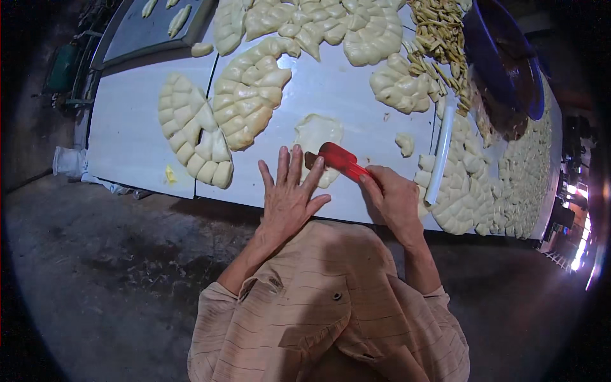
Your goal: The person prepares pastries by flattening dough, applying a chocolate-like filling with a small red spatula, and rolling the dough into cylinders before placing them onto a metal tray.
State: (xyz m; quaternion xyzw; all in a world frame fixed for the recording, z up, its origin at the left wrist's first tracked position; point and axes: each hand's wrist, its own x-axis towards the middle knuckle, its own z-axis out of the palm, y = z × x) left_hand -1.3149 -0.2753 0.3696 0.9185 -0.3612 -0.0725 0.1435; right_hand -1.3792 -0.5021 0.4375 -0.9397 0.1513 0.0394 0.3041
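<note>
While the right hand [396,200] grips a red plastic spatula [338,157] by its handle, we see the left hand [286,207] open, fingers spread, its index fingertip at the spatula's head. That head lies over a thin, pale, flattened dough piece [316,132] near the middle of the white tabletop [133,127]. We find pale, segmented dough slabs [251,95] to the left and a deep blue bowl [487,38] at far right.

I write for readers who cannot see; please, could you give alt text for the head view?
A person's right hand holds a red spatula with something dark at its tip over a thin dough sheet, the left hand at the sheet's edge. Clusters of pale dough pieces lie on the white table, a purple bowl at upper right.
</note>
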